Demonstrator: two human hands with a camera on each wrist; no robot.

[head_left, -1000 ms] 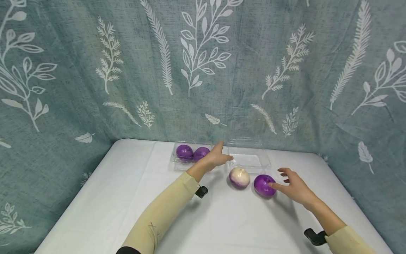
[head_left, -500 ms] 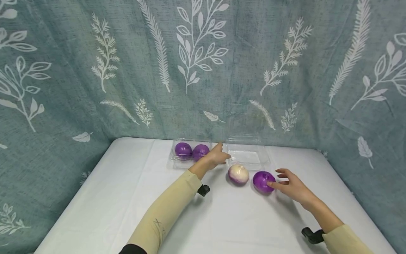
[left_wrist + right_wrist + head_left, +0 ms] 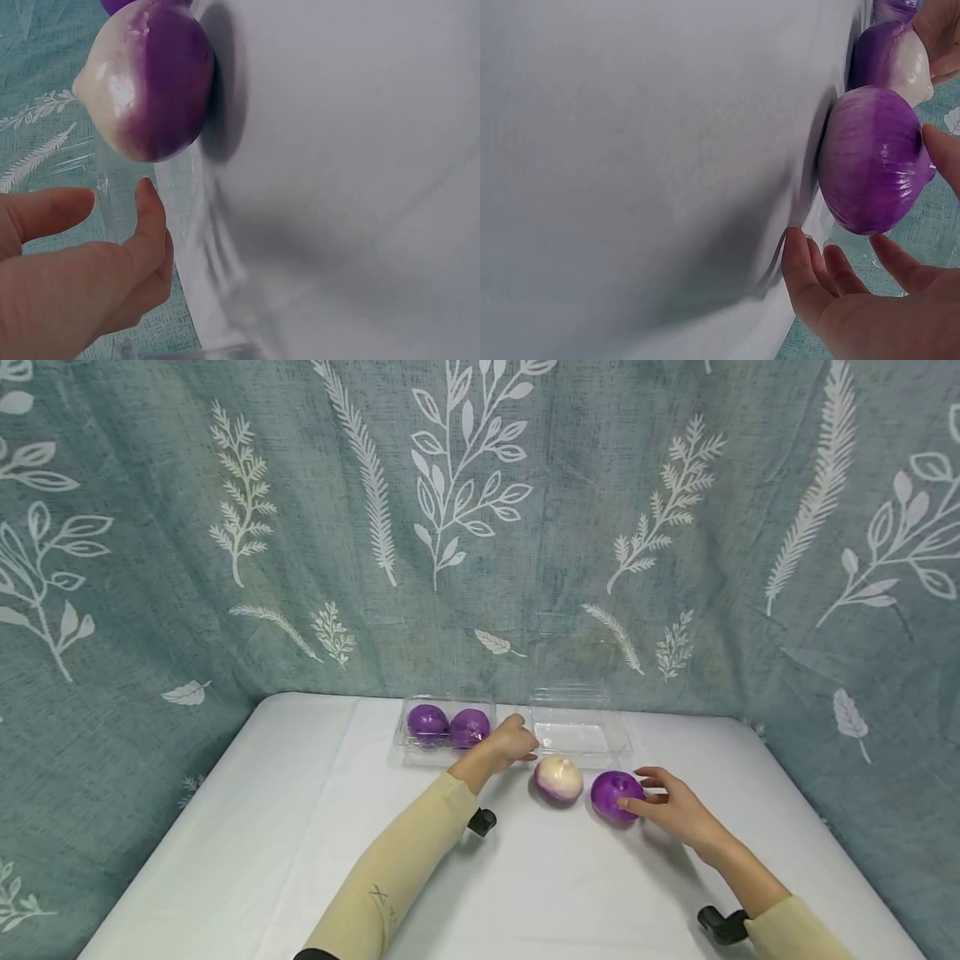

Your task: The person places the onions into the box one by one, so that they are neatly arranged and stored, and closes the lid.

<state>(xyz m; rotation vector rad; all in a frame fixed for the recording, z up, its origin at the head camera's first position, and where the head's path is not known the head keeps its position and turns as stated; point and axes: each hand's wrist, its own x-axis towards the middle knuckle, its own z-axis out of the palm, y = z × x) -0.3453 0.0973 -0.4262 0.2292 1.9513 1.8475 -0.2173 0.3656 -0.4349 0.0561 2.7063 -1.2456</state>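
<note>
A purple onion (image 3: pixel 606 790) sits on the white table, right of a white-and-purple turnip (image 3: pixel 558 779). My right hand (image 3: pixel 671 802) is around the onion's right side; in the right wrist view the thumb (image 3: pixel 943 154) is at its upper edge, an index fingertip is right at its lower edge, and the other fingers spread beside it. Left of the turnip hovers my left hand (image 3: pixel 512 741), its thumb and fingers loosely bent with nothing between them. In the left wrist view the turnip (image 3: pixel 150 82) shows its pale tip, just beyond the index fingertip.
At the back left, a clear plastic box (image 3: pixel 431 759) holds two purple onions (image 3: pixel 427 724). Another clear plastic box (image 3: pixel 576 739) with its lid raised stands right behind the turnip. A leaf-patterned curtain (image 3: pixel 480 527) hangs behind the table (image 3: pixel 247 843).
My left hand has drawn in its spread fingers and come slightly lower, nearer the turnip. My right hand has come in closer around the purple onion. The head view has shifted a little.
</note>
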